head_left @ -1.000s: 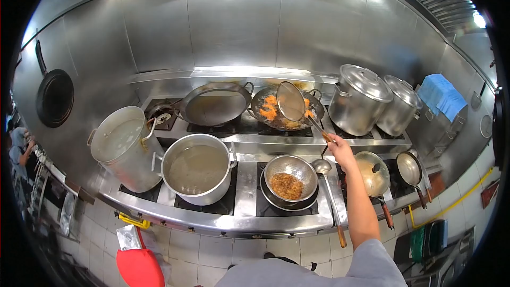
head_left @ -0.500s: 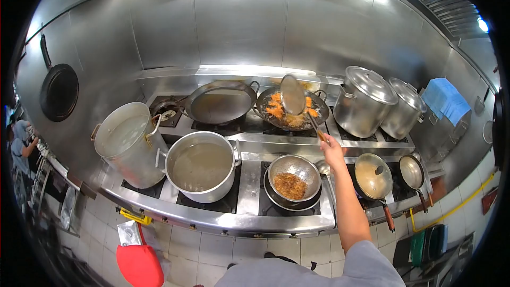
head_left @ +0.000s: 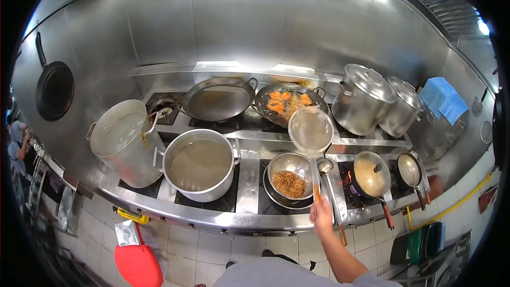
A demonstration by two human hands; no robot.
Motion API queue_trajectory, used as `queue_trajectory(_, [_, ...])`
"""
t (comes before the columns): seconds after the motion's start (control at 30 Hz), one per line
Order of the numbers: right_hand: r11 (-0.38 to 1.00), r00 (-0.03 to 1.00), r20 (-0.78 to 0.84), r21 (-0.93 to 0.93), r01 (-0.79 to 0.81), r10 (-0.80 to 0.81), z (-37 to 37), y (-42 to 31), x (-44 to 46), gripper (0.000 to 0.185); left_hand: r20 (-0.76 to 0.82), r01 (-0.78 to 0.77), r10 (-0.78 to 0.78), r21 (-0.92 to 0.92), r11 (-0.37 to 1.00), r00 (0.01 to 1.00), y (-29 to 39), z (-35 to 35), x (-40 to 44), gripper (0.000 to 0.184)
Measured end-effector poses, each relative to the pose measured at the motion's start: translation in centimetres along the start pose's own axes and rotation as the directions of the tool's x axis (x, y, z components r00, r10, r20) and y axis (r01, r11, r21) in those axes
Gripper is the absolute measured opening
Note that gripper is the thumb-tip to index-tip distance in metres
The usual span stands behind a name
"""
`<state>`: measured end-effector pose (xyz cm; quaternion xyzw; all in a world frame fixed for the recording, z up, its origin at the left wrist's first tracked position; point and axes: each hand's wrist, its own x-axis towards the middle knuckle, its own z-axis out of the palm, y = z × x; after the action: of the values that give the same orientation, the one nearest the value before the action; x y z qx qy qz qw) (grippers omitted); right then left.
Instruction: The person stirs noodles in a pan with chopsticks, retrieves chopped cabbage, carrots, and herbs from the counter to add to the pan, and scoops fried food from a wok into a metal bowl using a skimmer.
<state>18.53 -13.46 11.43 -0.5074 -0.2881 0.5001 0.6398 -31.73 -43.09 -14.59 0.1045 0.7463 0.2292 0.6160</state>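
Note:
My right hand point(head_left: 321, 217) is closed round the wooden handle of a round mesh strainer point(head_left: 311, 129). The strainer is held over the stove, in front of a wok point(head_left: 287, 107) where orange pieces point(head_left: 277, 107) fry in bubbling oil. Left of the handle, a metal bowl point(head_left: 273, 166) with brown fried bits point(head_left: 289, 184) rests on a dark pan. A ladle point(head_left: 325, 166) lies just right of the strainer's handle. My left hand is not in view.
Left are a large pot point(head_left: 197, 166), a taller pot point(head_left: 119, 133) and another wok point(head_left: 220, 102). Lidded pots point(head_left: 366, 101) stand back right; a lidded pan point(head_left: 372, 175) and small pan point(head_left: 409, 170) are front right. A person point(head_left: 18, 143) is far left.
My right hand has drawn the strainer back from above the frying wok toward my body and slightly down. The orange pieces in the wok and the ladle are now less covered.

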Motion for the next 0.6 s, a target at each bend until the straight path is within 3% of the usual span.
queue_trajectory(0.27, [0.953,0.958,-0.018,0.104,-0.284,0.287,-1.8,3.4,-7.5,0.028,0.075,-0.062,0.049,0.182,0.981,0.996,6.3,-1.2,1.3,0.035])
queue_trajectory(0.4, [0.928,0.931,0.048,0.072,-0.365,0.362,-1.2,2.8,-8.6,0.045,0.103,-0.079,0.049,0.312,0.947,0.994,11.5,-1.3,3.0,0.034])
queue_trajectory(0.5, [0.914,0.904,0.183,0.057,-0.401,0.386,-0.3,1.8,-9.9,0.053,0.166,-0.116,0.082,0.209,0.971,0.983,13.5,-1.9,6.8,0.017])
queue_trajectory(0.6, [0.916,0.900,0.194,0.020,-0.401,0.390,-0.7,2.0,-10.3,0.053,0.146,-0.150,0.120,0.218,0.964,0.982,14.7,-1.0,6.7,0.018])
